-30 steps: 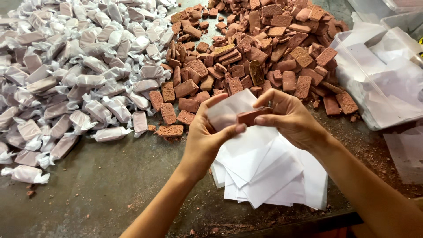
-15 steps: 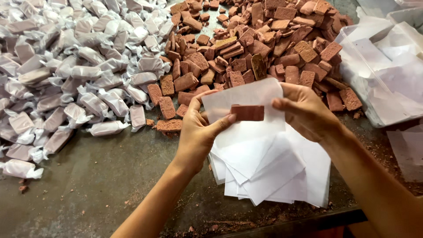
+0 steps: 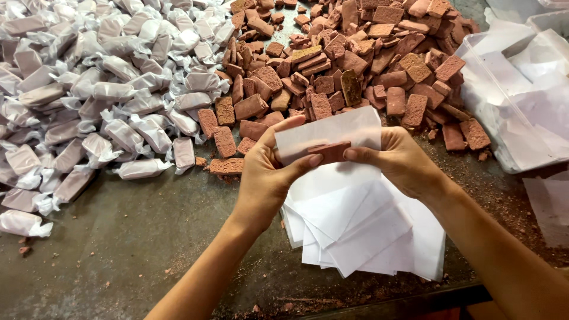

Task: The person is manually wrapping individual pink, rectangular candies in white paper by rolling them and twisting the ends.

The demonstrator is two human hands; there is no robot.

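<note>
Brown bar sits on the white wrapper sheet, long axis 9-to-3, dead centre between both hands. Left hand pinches its 9 o'clock end, right hand the 3 o'clock end; equally near. Paper stack lies at 6, bare bars pile at 12.

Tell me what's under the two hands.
A fanned stack of white papers lies on the table below the left hand and right hand. The stack's upper edge is hidden by the held sheet and brown block.
</note>
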